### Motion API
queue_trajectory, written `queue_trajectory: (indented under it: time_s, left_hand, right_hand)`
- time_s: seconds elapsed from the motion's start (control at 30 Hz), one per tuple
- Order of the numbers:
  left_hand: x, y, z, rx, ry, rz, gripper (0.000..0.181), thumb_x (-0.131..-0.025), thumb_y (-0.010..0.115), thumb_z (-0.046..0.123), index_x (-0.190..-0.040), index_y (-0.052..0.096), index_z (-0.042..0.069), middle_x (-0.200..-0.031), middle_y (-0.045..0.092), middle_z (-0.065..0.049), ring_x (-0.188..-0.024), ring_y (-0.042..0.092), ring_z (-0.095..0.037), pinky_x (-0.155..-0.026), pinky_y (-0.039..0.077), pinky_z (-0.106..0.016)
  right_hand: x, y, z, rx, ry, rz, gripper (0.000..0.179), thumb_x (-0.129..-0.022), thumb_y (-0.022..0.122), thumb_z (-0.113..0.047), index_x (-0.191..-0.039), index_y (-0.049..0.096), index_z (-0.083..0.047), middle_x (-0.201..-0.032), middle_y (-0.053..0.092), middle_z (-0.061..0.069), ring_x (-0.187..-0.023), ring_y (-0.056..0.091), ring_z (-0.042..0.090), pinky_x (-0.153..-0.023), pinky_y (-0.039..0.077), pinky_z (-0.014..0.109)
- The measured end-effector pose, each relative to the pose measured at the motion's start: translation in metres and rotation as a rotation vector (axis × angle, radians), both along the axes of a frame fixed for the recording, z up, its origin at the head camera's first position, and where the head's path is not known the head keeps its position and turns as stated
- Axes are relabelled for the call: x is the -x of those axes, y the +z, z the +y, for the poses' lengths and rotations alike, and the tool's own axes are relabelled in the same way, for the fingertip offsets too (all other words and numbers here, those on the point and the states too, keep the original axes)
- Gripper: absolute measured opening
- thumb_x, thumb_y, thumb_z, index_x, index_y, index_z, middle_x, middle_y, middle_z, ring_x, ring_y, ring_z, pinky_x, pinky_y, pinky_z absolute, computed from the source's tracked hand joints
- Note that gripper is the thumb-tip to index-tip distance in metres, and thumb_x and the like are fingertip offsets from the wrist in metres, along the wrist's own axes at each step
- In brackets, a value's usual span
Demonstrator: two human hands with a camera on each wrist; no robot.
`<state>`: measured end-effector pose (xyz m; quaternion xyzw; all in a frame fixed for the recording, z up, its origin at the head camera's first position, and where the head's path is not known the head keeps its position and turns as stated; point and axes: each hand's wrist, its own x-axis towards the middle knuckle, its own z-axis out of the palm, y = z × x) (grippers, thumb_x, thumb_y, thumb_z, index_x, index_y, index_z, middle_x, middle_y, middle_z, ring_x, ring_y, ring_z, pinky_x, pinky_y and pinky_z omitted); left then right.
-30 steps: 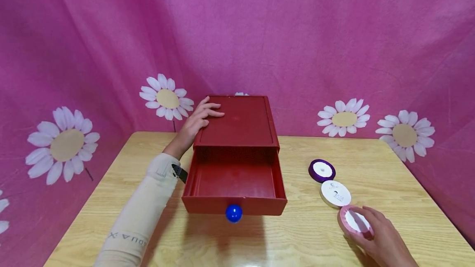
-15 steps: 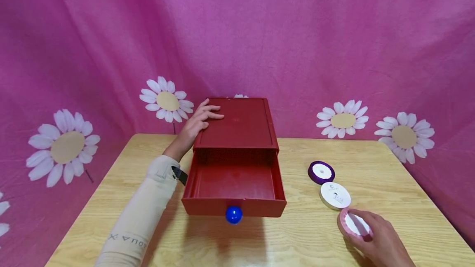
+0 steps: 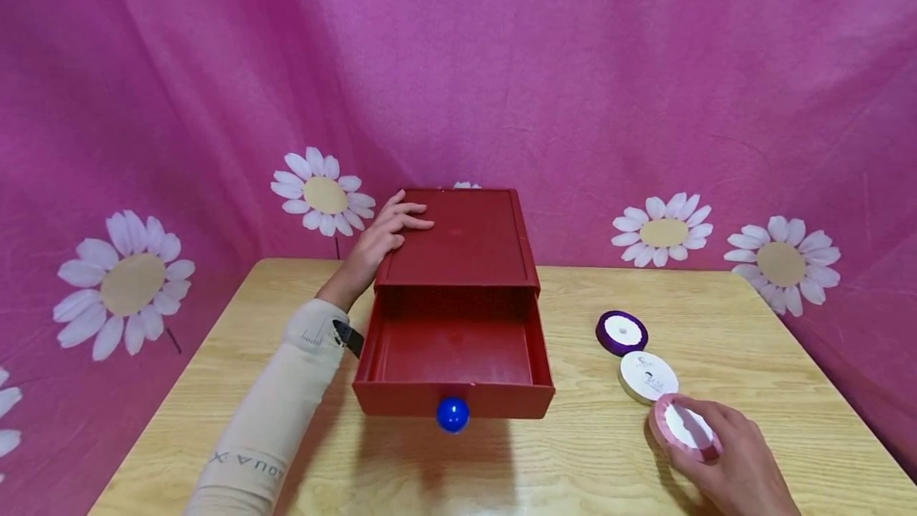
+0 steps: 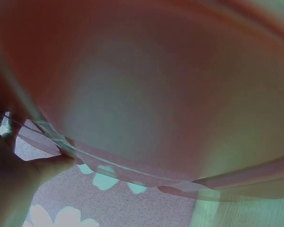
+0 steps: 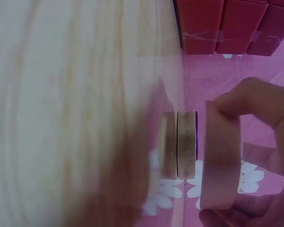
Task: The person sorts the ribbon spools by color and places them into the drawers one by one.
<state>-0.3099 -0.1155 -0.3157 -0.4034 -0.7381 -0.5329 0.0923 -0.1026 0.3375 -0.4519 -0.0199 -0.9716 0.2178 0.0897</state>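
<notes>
- As the right hand (image 3: pixel 739 454) pinches the pink spool (image 3: pixel 680 431), I see it raised off the tabletop (image 3: pixel 573 452) at my view's four o'clock.
- Toward its eleven o'clock lie a white spool (image 3: pixel 648 377), then a purple spool (image 3: pixel 622 333).
- At its ten o'clock stands the red box (image 3: pixel 460 236), drawer (image 3: pixel 453 350) out; the left hand (image 3: pixel 378 239), fingers spread, rests on the box's nine-o'clock edge.

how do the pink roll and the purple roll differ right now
The pink roll is in the right hand; the purple roll lies on the table, ungripped. The pink roll is nearer the person, the purple roll farther away. Both are round with white faces.
</notes>
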Motion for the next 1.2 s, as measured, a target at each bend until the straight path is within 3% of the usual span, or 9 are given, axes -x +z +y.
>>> queue_trajectory:
  time_s: [0.13, 0.27, 0.33, 0.43, 0.53, 0.7, 1.0, 1.2]
  left_hand:
    - [0.005, -0.003, -0.001, -0.013, -0.017, 0.031, 0.041, -0.086, 0.033, -0.007, -0.117, 0.058, -0.017, -0.137, 0.041, -0.034, -0.144, 0.005, -0.044, -0.115, 0.0, -0.052]
    - [0.02, -0.016, -0.002, -0.023, -0.015, 0.069, 0.042, -0.086, 0.034, -0.005, -0.117, 0.06, -0.013, -0.138, 0.044, -0.03, -0.145, 0.007, -0.042, -0.116, 0.0, -0.048]
    - [0.027, -0.021, -0.003, -0.021, -0.007, 0.077, 0.043, -0.087, 0.034, -0.002, -0.119, 0.061, -0.011, -0.139, 0.045, -0.026, -0.146, 0.007, -0.037, -0.116, 0.0, -0.046]
    - [0.032, -0.026, -0.003, -0.017, 0.002, 0.072, 0.044, -0.088, 0.035, 0.003, -0.12, 0.063, -0.005, -0.14, 0.046, -0.019, -0.146, 0.008, -0.032, -0.117, 0.001, -0.044]
    - [0.032, -0.027, -0.004, -0.023, -0.003, 0.056, 0.044, -0.088, 0.035, 0.005, -0.12, 0.064, -0.003, -0.141, 0.046, -0.017, -0.147, 0.008, -0.029, -0.117, 0.001, -0.044]
    - [0.028, -0.025, -0.003, -0.019, 0.007, 0.046, 0.044, -0.088, 0.034, 0.002, -0.12, 0.064, -0.005, -0.141, 0.045, -0.019, -0.147, 0.008, -0.03, -0.117, 0.001, -0.045]
    - [0.002, -0.001, 0.0, 0.001, -0.004, 0.028, 0.041, -0.087, 0.032, -0.007, -0.118, 0.058, -0.016, -0.138, 0.041, -0.033, -0.144, 0.005, -0.044, -0.115, 0.0, -0.052]
    - [0.001, 0.001, 0.001, 0.008, -0.002, 0.025, 0.04, -0.087, 0.032, -0.008, -0.117, 0.058, -0.017, -0.138, 0.041, -0.034, -0.144, 0.005, -0.044, -0.116, 0.001, -0.052]
  right_hand:
    - [0.001, 0.001, -0.004, 0.028, 0.01, 0.089, 0.063, -0.069, 0.085, -0.031, -0.122, 0.062, -0.008, -0.113, 0.06, 0.025, -0.103, 0.051, 0.042, -0.08, 0.043, 0.06]
    - [0.003, 0.0, -0.008, 0.041, 0.066, 0.263, 0.061, -0.061, 0.088, -0.02, -0.117, 0.065, -0.011, -0.106, 0.063, 0.018, -0.097, 0.053, 0.036, -0.079, 0.036, 0.038]
    - [0.003, 0.001, -0.01, 0.04, 0.083, 0.324, 0.061, -0.059, 0.088, -0.016, -0.116, 0.066, -0.013, -0.105, 0.063, 0.015, -0.095, 0.053, 0.034, -0.076, 0.032, 0.032]
    - [0.003, 0.005, -0.013, 0.038, 0.075, 0.331, 0.062, -0.059, 0.087, -0.015, -0.117, 0.066, -0.015, -0.106, 0.061, 0.014, -0.095, 0.052, 0.033, -0.074, 0.033, 0.032]
    - [0.003, 0.01, -0.016, 0.038, 0.073, 0.324, 0.062, -0.061, 0.086, -0.014, -0.119, 0.065, -0.015, -0.108, 0.06, 0.014, -0.097, 0.05, 0.032, -0.074, 0.036, 0.035]
    - [0.004, 0.023, -0.025, 0.06, 0.1, 0.363, 0.062, -0.061, 0.086, -0.013, -0.119, 0.066, -0.02, -0.11, 0.059, 0.008, -0.097, 0.047, 0.022, -0.073, 0.035, 0.023]
    - [0.011, 0.044, -0.042, 0.082, 0.148, 0.461, 0.067, -0.055, 0.086, -0.011, -0.119, 0.068, -0.02, -0.109, 0.057, 0.007, -0.098, 0.045, 0.018, -0.074, 0.033, 0.024]
    - [0.015, 0.063, -0.057, 0.097, 0.167, 0.477, 0.068, -0.056, 0.089, -0.013, -0.119, 0.068, -0.025, -0.11, 0.056, 0.002, -0.101, 0.043, 0.011, -0.073, 0.035, 0.017]
